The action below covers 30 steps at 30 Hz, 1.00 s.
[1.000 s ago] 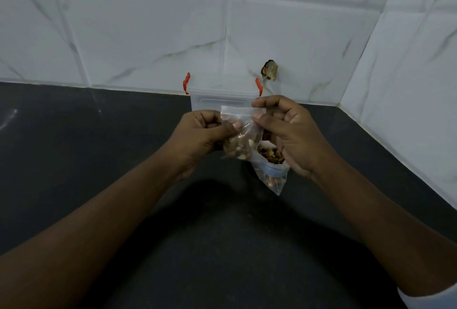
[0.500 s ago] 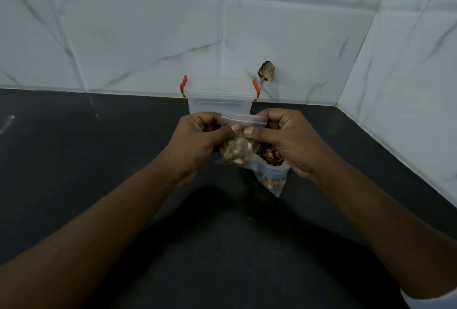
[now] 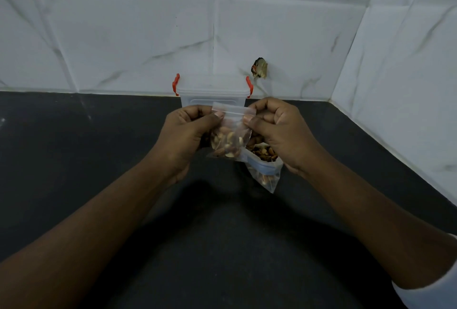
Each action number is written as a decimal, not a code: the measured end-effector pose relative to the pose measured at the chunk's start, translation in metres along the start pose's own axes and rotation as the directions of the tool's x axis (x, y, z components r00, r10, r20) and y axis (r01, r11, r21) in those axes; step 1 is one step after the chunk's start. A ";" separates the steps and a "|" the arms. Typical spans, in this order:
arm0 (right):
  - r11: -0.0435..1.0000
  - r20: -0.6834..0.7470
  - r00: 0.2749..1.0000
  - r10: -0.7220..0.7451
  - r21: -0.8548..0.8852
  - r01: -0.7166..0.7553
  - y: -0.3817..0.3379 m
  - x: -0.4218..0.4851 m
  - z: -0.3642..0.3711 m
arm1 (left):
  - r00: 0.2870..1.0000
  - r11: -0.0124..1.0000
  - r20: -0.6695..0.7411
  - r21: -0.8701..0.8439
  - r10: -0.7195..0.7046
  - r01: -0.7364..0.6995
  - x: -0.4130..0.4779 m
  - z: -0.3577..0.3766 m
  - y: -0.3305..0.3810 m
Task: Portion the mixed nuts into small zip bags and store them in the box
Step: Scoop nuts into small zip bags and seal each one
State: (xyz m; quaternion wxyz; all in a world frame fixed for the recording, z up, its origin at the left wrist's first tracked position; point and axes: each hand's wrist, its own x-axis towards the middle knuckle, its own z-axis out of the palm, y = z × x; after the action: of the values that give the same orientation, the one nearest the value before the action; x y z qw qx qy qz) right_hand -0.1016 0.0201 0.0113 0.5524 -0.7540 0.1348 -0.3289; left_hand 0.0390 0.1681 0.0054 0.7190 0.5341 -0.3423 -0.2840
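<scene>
A: Biggest things first?
B: White marbled wall tiles (image 3: 123, 36) fill the top and turn a corner at 2 o'clock. Below them is a dark bench (image 3: 74, 160), dimly lit. Its near edge is cut off by the frame.

A: Hands?
B: The forearms enter from 7 and 4 o'clock. The left hand (image 3: 185, 138) is curled, with thumb and forefinger pinching the top strip of the small zip bag (image 3: 230, 135) at its 9 o'clock corner. The right hand (image 3: 284, 135) pinches the same strip at the 3 o'clock corner. The fingertips behind the plastic are hidden. A white sleeve (image 3: 432, 291) is clipped by the frame at 5 o'clock.

A: The box?
B: The clear box (image 3: 212, 96) with red latches sits at 12 o'clock from the hands, against the wall. Its lid looks to be on. The hands and bag hide its lower part, and its contents are unreadable.

A: Nuts?
B: The larger bag (image 3: 265, 172) is at 5 o'clock from the small one. Its mouth is open and mixed nuts (image 3: 263, 151) show inside. Its right side is under the right hand, and I cannot tell whether they touch. The small zip bag is held up between the hands, with nuts in its lower half. I cannot tell whether the zip is sealed.

A: Smallest?
B: A ragged hole (image 3: 259, 71) in the tile at 1 o'clock from the box. Something brownish is in it, too small to identify.
</scene>
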 end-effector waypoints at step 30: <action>0.998 0.099 0.995 0.023 0.048 -0.028 0.002 0.001 -0.003 | 0.995 0.995 -0.066 0.065 0.080 -0.076 0.003 -0.004 -0.006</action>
State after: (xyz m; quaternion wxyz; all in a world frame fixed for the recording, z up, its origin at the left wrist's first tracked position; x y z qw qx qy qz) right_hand -0.1020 0.0163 0.0102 0.5810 -0.7535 0.1087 -0.2877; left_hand 0.0440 0.1669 -0.0006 0.7238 0.5519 -0.3467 -0.2265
